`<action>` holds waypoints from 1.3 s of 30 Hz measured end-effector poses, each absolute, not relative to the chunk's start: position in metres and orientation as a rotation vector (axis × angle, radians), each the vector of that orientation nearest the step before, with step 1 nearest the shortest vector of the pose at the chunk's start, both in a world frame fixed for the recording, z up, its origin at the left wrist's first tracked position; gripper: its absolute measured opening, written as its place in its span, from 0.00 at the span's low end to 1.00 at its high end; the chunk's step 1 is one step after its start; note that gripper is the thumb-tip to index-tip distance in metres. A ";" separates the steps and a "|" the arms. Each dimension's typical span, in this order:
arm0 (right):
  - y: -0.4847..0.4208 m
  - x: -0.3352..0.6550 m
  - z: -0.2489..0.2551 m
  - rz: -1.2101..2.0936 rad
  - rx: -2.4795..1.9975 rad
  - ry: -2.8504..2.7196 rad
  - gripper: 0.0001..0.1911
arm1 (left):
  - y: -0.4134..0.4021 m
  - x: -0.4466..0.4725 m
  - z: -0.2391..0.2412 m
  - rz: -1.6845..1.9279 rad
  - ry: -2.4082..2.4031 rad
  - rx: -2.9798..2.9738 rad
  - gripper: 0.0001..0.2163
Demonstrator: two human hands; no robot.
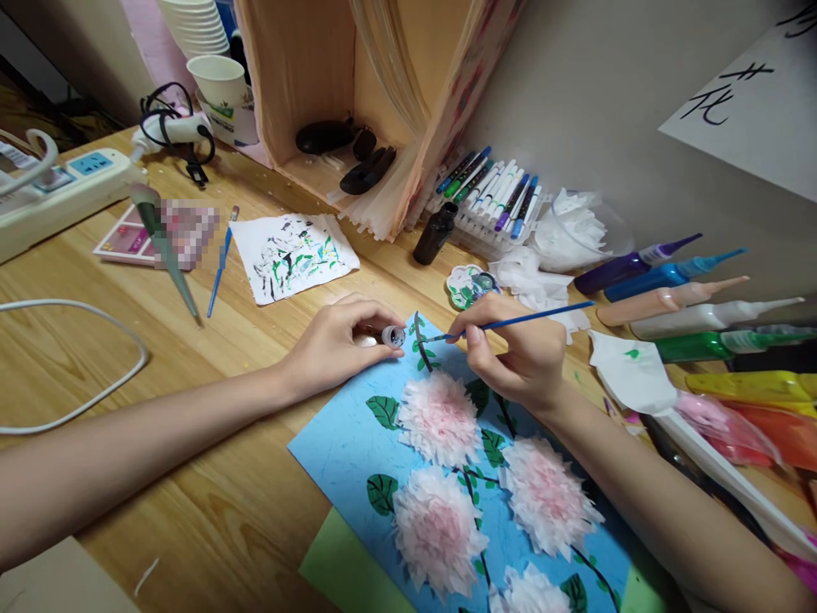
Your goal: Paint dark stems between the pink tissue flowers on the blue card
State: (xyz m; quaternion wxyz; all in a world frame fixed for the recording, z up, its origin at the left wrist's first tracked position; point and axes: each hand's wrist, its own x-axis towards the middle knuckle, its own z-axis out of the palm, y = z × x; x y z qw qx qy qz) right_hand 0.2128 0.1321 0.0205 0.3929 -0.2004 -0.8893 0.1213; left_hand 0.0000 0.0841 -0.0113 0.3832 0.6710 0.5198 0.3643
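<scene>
A thin blue paintbrush (536,314) is pinched in my right hand (520,353), its tip at the dark painted stem near the top corner of the blue paper (345,438). My left hand (338,340) is closed round a small bottle cap (395,337), its opening turned toward the paper, dark specks inside. The fingers rest by the paper's upper left edge. Pale pink tissue-paper flowers (440,417), green leaves and dark stems cover the sheet. A green sheet (351,562) lies under it. My right forearm hides part of the paper's right side.
A paint-smeared tissue (294,255), another blue brush (220,268) and a green-handled brush (167,247) lie left. Behind stand a dark bottle (435,234), a palette (469,287) and a box of pens (491,196). Paint tubes (677,298) line the right; a power strip (70,183) is far left.
</scene>
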 end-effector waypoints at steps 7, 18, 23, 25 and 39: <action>0.131 0.212 0.021 0.365 -0.458 -2.248 0.09 | 0.084 0.000 -0.011 0.939 1.323 1.704 0.11; 0.130 0.211 0.018 0.397 -0.458 -2.274 0.08 | 0.085 0.001 -0.011 0.934 1.326 1.707 0.11; 0.130 0.211 0.021 0.389 -0.461 -2.269 0.09 | 0.084 0.000 -0.011 0.935 1.318 1.708 0.11; 0.130 0.212 0.022 0.383 -0.463 -2.266 0.09 | 0.084 0.000 -0.011 0.939 1.319 1.710 0.11; 0.132 0.212 0.020 0.361 -0.467 -2.283 0.09 | 0.084 0.000 -0.011 0.932 1.323 1.709 0.11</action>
